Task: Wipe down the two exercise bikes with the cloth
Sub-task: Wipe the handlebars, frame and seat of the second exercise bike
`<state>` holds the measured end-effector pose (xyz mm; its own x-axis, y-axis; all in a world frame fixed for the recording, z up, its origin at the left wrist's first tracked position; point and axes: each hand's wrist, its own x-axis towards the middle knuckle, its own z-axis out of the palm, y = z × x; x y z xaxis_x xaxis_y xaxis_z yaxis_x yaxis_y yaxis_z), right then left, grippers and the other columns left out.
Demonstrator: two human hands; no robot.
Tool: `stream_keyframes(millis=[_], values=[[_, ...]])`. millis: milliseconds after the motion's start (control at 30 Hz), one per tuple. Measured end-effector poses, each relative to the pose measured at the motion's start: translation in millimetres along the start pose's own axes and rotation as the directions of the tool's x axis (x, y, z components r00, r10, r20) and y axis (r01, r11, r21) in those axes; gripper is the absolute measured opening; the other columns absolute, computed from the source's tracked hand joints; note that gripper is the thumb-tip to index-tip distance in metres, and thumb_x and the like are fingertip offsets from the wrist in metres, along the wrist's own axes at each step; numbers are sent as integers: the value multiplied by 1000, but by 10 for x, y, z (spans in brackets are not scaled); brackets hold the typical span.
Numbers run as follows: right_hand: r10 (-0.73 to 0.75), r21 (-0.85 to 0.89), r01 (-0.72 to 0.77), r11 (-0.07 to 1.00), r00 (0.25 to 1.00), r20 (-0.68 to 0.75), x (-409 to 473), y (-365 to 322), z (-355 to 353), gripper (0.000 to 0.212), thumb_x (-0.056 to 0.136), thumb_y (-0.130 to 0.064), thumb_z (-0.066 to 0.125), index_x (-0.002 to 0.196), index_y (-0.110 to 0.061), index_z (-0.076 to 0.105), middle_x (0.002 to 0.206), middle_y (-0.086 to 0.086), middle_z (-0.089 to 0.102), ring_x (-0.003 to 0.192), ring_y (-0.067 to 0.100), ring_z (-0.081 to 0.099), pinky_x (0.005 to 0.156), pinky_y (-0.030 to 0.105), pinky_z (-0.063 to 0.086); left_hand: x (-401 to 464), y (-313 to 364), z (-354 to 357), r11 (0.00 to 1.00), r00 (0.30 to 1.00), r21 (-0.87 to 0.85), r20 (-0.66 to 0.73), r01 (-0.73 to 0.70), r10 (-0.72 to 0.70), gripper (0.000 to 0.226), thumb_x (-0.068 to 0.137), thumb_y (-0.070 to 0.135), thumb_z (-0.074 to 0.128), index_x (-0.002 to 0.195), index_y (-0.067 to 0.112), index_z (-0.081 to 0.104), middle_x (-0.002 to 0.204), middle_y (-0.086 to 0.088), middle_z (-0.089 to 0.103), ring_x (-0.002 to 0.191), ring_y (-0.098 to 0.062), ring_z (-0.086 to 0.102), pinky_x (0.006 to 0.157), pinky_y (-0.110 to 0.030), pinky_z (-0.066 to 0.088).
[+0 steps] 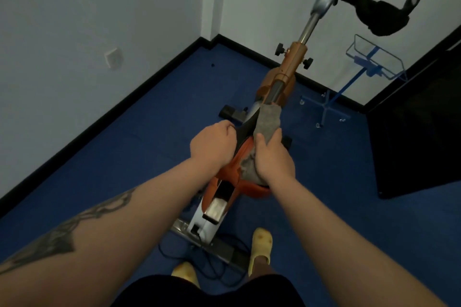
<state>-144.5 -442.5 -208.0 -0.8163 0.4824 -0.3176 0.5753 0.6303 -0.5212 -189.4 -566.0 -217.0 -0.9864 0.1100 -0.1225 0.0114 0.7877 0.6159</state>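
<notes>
The exercise bike (252,179) stands on the blue floor (124,157) directly ahead of us, its long frame running away from our feet toward the handlebars (374,5) by the far wall. We stand at its rear end. Our right hand (272,159) curls round the grey cloth (268,119) and presses it along the top of the orange frame; our left hand (212,143), fingers curled, grips the black edge just beside it. The right hand is the nearer to the unwiped post (290,65) ahead, so we judge the next stroke runs forward along that axis. A blue wire basket (374,60) on a wheeled stand waits near the wall; we cannot tell whether it holds anything.
</notes>
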Motion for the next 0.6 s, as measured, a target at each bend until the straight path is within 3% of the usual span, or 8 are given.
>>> stream_keyframes(millis=[133, 267, 400, 500, 600], values=[[-193, -102, 177, 979, 964, -185, -491, 170, 210, 68, 100, -51, 23, 156, -17, 6, 158, 8, 25, 137, 28, 34, 104, 44, 36, 33, 109, -48, 990, 991, 138, 131, -26, 8, 31, 102, 21, 27, 105, 10, 56, 111, -7, 60, 97, -28, 57, 71, -39, 43], [5, 12, -5, 1000, 999, -40, 29, 45, 85, 59, 102, -48, 21, 151, -15, 23, 143, 13, 47, 122, 33, 50, 91, 40, 41, 26, 101, -15, 985, 999, 169, 40, -33, 27, 31, 101, 29, 29, 84, 17, 52, 97, -6, 63, 87, -28, 58, 67, -34, 38], [112, 117, -116, 986, 993, 40, 340, -87, -28, 61, 103, -48, 19, 147, -7, 29, 139, 18, 49, 120, 34, 51, 93, 39, 41, 64, 67, -6, 996, 1000, 92, 10, -6, 5, 38, 99, 34, 29, 79, 17, 57, 88, -2, 62, 81, -25, 58, 66, -34, 39], [-23, 55, 25, 998, 999, -48, 55, 59, 57, 54, 101, -50, 22, 141, -16, 36, 131, 11, 55, 109, 28, 55, 78, 36, 39, 67, 54, 9, 997, 1000, 70, -13, -12, 13, 37, 99, 35, 31, 82, 18, 59, 89, -2, 63, 80, -25, 57, 66, -34, 39], [-180, 74, 194, 978, 970, -162, -376, 236, 168, 60, 99, -53, 25, 151, -23, 23, 147, 3, 42, 125, 24, 46, 89, 38, 40, 84, 32, 47, 997, 999, 74, -35, -12, 15, 37, 98, 35, 32, 85, 19, 62, 89, 0, 62, 77, -23, 55, 65, -33, 37]])
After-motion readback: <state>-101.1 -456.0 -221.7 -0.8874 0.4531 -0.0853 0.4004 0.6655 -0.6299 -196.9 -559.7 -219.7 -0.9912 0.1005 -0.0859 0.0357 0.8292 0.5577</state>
